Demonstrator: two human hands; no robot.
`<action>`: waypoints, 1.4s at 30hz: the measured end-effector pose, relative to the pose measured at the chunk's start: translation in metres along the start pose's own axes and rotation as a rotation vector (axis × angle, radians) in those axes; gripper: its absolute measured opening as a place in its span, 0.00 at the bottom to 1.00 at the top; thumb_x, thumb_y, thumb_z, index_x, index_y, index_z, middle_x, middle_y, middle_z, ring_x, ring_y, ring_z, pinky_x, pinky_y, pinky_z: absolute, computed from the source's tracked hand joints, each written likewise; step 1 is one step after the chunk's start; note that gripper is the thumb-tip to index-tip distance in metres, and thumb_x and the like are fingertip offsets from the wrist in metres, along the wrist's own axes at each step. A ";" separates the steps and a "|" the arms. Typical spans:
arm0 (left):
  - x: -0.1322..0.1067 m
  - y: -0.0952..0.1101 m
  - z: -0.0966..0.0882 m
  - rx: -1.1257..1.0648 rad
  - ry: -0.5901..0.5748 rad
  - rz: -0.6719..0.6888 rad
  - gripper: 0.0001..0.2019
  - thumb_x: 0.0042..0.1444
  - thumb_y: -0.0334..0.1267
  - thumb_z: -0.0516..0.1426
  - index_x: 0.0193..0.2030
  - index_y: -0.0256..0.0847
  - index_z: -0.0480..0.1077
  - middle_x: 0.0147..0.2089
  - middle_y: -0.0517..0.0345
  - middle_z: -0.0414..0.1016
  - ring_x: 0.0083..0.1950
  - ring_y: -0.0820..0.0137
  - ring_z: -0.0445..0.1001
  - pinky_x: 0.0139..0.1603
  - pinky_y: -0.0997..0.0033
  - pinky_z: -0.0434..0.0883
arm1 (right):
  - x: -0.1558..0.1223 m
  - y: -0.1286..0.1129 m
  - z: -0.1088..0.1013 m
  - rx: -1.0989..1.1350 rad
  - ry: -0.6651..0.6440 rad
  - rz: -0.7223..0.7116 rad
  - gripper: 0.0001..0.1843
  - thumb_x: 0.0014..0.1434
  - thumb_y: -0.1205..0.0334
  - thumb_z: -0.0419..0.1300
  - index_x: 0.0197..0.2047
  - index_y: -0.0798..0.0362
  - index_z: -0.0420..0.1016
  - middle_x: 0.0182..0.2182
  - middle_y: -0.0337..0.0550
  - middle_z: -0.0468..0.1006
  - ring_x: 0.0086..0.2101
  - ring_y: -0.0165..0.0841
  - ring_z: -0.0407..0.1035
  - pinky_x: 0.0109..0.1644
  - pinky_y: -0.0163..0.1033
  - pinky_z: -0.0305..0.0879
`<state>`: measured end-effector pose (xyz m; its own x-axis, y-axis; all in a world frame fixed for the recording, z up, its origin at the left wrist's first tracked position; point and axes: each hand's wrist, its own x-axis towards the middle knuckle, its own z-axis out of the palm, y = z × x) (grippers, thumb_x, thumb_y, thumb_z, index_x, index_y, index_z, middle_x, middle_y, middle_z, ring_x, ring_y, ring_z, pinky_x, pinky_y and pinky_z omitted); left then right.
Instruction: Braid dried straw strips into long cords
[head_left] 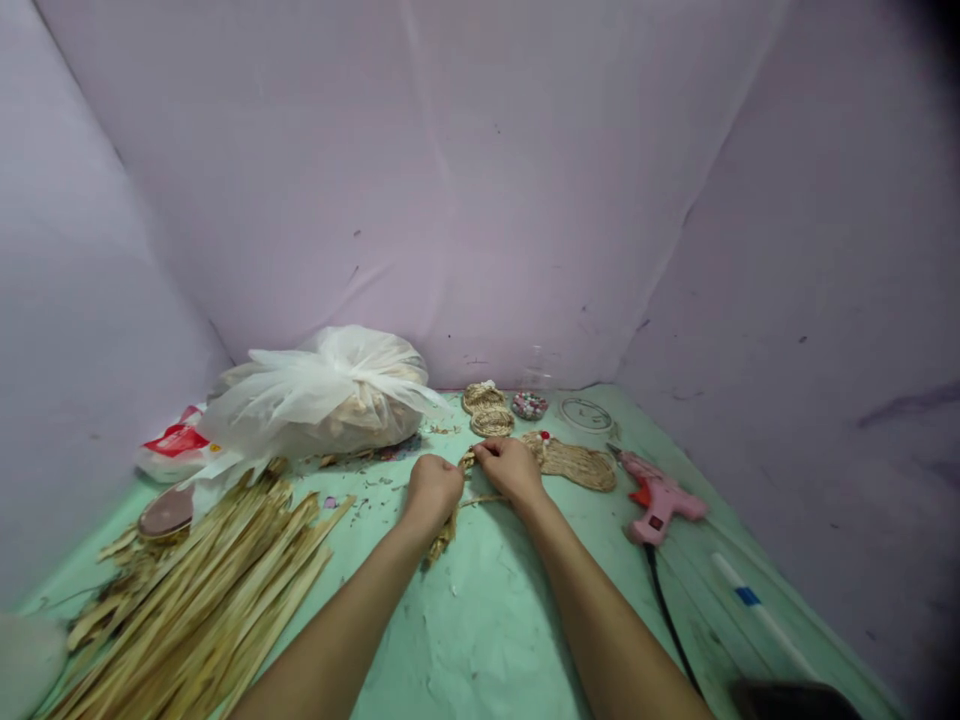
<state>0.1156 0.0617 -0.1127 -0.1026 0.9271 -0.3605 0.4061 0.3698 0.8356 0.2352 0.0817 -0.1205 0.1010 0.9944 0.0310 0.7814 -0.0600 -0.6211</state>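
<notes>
My left hand [431, 490] and my right hand [510, 468] meet over the green table [487, 620], both with fingers pinched on a braided straw strand [444, 538]. The braid's loose end trails down toward me below the left hand. Just right of my right hand lies a flat woven straw piece [577, 464] with a small red bit at its top.
A pile of dried straw strips [195, 600] covers the left side. A white plastic bag [322, 395] of material sits at the back left. Two small woven discs [487, 410], a dish of beads [529, 405] and a clear lid [586, 414] lie at the back. A pink glue gun [660, 498] with black cord lies right.
</notes>
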 end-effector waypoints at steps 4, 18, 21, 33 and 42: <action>-0.004 -0.003 0.002 0.203 0.172 0.166 0.06 0.40 0.28 0.55 0.17 0.39 0.63 0.19 0.57 0.65 0.26 0.70 0.65 0.23 0.76 0.51 | 0.000 0.001 -0.001 0.005 0.008 -0.009 0.16 0.52 0.55 0.50 0.36 0.48 0.77 0.33 0.41 0.78 0.34 0.33 0.69 0.33 0.33 0.57; -0.007 -0.017 0.011 0.155 0.094 0.284 0.10 0.36 0.24 0.52 0.13 0.39 0.55 0.15 0.63 0.55 0.19 0.77 0.52 0.20 0.76 0.45 | -0.015 -0.028 -0.002 -0.406 0.043 -0.065 0.18 0.52 0.55 0.49 0.31 0.57 0.76 0.30 0.55 0.77 0.33 0.40 0.70 0.33 0.38 0.57; -0.010 -0.014 0.008 -0.024 -0.016 0.157 0.10 0.35 0.23 0.52 0.15 0.38 0.55 0.14 0.65 0.53 0.17 0.80 0.51 0.19 0.77 0.44 | -0.017 -0.027 -0.007 -0.382 -0.001 -0.071 0.18 0.53 0.55 0.49 0.31 0.57 0.76 0.31 0.56 0.77 0.34 0.40 0.70 0.33 0.38 0.56; -0.016 0.001 -0.015 -0.189 -0.286 -0.085 0.09 0.44 0.29 0.50 0.17 0.39 0.54 0.09 0.68 0.51 0.09 0.82 0.44 0.13 0.78 0.43 | -0.071 -0.019 -0.012 -0.417 -0.080 -0.316 0.11 0.55 0.57 0.50 0.36 0.54 0.69 0.35 0.46 0.73 0.36 0.35 0.65 0.34 0.36 0.52; -0.015 0.002 -0.013 -0.138 -0.275 -0.085 0.07 0.43 0.29 0.51 0.18 0.38 0.56 0.10 0.68 0.52 0.09 0.82 0.45 0.12 0.78 0.42 | -0.100 -0.017 -0.035 -0.450 -0.097 -0.174 0.12 0.54 0.66 0.48 0.35 0.54 0.72 0.32 0.47 0.75 0.33 0.35 0.68 0.32 0.36 0.52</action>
<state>0.1061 0.0495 -0.1002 0.1264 0.8483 -0.5141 0.2780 0.4672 0.8393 0.2334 -0.0201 -0.0855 -0.0958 0.9952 0.0176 0.9723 0.0974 -0.2124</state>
